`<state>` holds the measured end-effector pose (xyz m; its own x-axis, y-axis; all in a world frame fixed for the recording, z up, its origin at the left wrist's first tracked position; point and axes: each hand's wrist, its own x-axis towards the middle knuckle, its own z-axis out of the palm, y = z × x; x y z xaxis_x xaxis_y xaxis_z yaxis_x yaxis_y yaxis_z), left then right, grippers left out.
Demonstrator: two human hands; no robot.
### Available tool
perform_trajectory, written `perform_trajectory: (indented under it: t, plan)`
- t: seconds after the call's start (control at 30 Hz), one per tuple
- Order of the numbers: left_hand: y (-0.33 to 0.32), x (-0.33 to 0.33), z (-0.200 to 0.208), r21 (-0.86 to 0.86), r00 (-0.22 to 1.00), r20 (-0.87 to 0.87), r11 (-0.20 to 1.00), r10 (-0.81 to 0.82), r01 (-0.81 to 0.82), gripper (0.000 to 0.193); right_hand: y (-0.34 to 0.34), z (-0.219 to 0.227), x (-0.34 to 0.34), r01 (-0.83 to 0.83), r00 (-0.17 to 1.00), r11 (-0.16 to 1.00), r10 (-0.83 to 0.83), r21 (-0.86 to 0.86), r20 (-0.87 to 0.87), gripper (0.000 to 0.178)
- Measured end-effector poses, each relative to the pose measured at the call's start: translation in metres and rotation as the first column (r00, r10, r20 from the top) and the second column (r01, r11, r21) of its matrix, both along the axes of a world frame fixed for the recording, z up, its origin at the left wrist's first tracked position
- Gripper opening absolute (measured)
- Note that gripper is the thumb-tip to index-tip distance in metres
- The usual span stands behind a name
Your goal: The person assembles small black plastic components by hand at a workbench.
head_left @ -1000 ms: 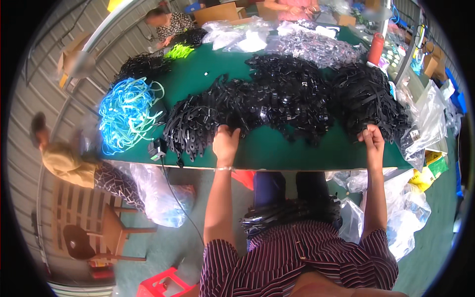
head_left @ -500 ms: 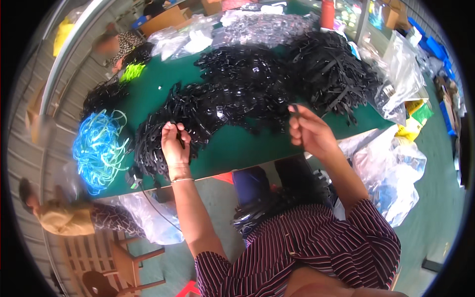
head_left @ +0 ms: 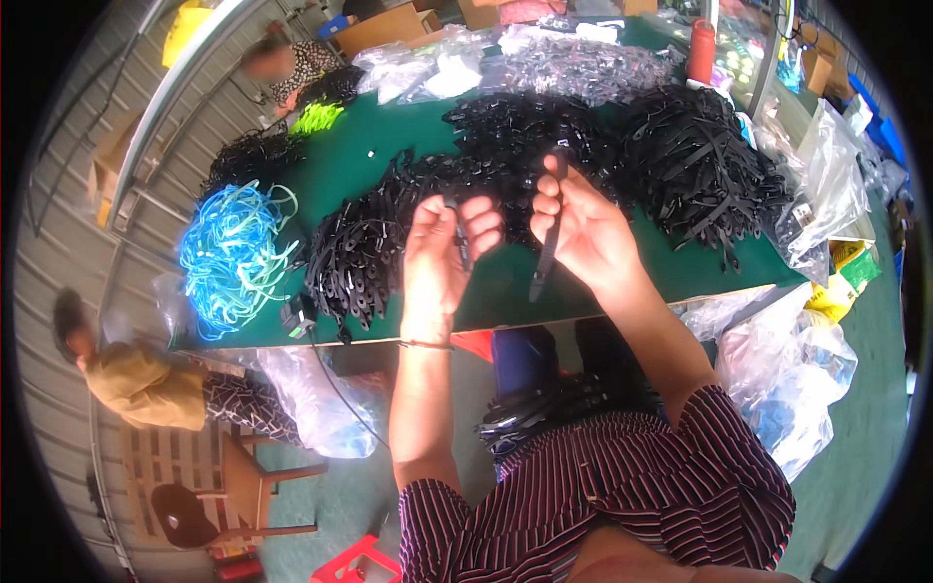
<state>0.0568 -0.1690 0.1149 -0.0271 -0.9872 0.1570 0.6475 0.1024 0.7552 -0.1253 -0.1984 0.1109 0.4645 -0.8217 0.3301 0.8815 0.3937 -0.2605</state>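
Above the near edge of the green table [head_left: 374,328], my two hands are held up close to each other. My right hand [head_left: 593,233] pinches a black strap [head_left: 547,260] that hangs down past the palm, its lower end free. Curled fingers of my left hand [head_left: 435,257] close on a small black piece [head_left: 461,238], mostly hidden, perhaps another strap. Just behind the hands lies a long heap of black straps [head_left: 364,248] with small shiny fittings. More straps form a thick pile [head_left: 695,175] to the right. Several lie across my lap [head_left: 544,413].
Tangled blue cords [head_left: 233,257] lie at the table's left end, near a black plug-like block [head_left: 297,313] with a cable. Clear plastic bags [head_left: 787,364] crowd the right side. A red bottle [head_left: 700,53] stands at the back. Two people [head_left: 146,389] are at the left.
My left hand has moved right, off the strap heap, toward my right hand. The right hand has come inward, and its strap now shows at length. The view has shifted left.
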Motion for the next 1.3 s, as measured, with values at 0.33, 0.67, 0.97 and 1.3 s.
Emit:
perform_trajectory:
  t: [0.33, 0.67, 0.97, 1.3]
  plan:
    - [0.022, -0.056, 0.0, 0.003, 0.924, 0.376, 0.997, -0.072, 0.076, 0.01, -0.004, 0.005, -0.001, 0.225, 0.963, 0.973, -0.231, -0.052, -0.136, 0.017]
    - [0.071, -0.056, 0.033, -0.245, 0.538, 0.842, 0.917, 0.041, 0.314, 0.013, 0.087, 0.006, -0.098, 0.147, 0.227, 0.497, -0.858, -0.855, -0.46, 0.023]
    - [0.076, -0.083, 0.01, -0.318, 0.232, 0.942, 0.866, 0.243, 0.386, 0.013, 0.103, -0.038, -0.081, -0.186, 0.292, 0.799, -0.51, -0.572, -0.809, 0.051]
    - [-0.012, -0.051, -0.094, -0.264, 0.269, 0.926, 0.964, 0.264, -0.038, 0.023, 0.096, -0.07, -0.094, -0.043, 0.364, 0.93, -0.325, -0.364, -0.873, 0.019]
